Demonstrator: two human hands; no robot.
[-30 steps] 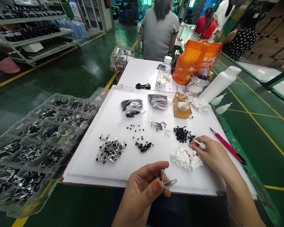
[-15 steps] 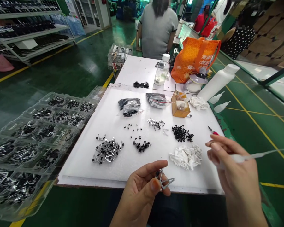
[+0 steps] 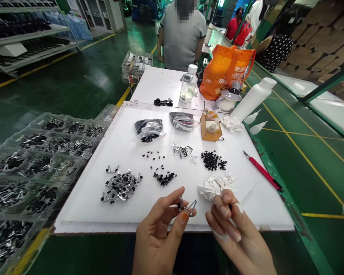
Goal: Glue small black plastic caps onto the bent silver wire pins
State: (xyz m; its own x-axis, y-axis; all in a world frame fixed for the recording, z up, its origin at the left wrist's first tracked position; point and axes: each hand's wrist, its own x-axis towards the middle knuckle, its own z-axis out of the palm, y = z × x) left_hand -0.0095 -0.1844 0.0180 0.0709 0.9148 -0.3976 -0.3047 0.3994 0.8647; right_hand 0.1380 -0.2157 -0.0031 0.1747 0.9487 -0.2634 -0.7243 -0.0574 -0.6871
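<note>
My left hand [image 3: 164,225] pinches a small bent metal bracket [image 3: 190,208] between thumb and fingers, above the table's front edge. A dark piece sits on the bracket's near end. My right hand [image 3: 240,233], close by on the right, has its fingertips closed on a small black part [image 3: 230,206]. A translucent squeeze bottle is tucked in the same hand, mostly hidden, its thin nozzle [image 3: 249,194] pointing up and right. Just behind that hand lies crumpled white tissue [image 3: 215,186]. Loose black pieces [image 3: 211,160] and a pile of metal brackets [image 3: 122,186] lie farther up the table.
Compartment trays [image 3: 43,162] full of small parts stand at the left. A red craft knife [image 3: 262,170] lies near the right edge. Bagged parts [image 3: 148,128], a wooden box [image 3: 209,131], a white bottle [image 3: 253,99] and an orange bag [image 3: 222,72] are farther back.
My right hand has come left and down, beside my left hand, uncovering the craft knife. A black part now shows at its fingertips. My left hand still holds the bracket; the view has shifted.
</note>
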